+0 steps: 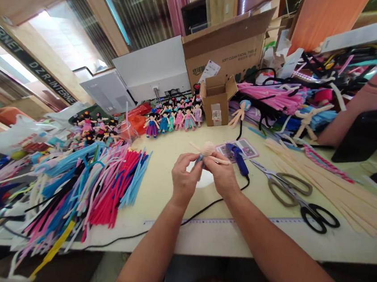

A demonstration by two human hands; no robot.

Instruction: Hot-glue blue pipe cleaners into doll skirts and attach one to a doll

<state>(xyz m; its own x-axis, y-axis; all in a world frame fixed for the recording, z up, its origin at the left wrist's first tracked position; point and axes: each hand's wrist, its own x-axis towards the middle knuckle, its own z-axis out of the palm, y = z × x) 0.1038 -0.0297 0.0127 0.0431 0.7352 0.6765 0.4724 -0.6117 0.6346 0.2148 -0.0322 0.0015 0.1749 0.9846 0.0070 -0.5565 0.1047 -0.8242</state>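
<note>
Both of my hands meet over the middle of the table, pinching a small cream pipe-cleaner doll with a round head and thin arms sticking out to the sides. My left hand grips it from the left, where a bit of light blue pipe cleaner shows at the fingertips. On the other side my right hand has its fingers closed on the doll's body. The fingers hide most of the lower part. Just right of my right hand lies a blue glue gun on a printed card.
Two pairs of scissors and cream pipe cleaners lie to the right. A ruler runs along the front. Bundles of coloured pipe cleaners fill the left. Finished dolls and a small cardboard box stand behind.
</note>
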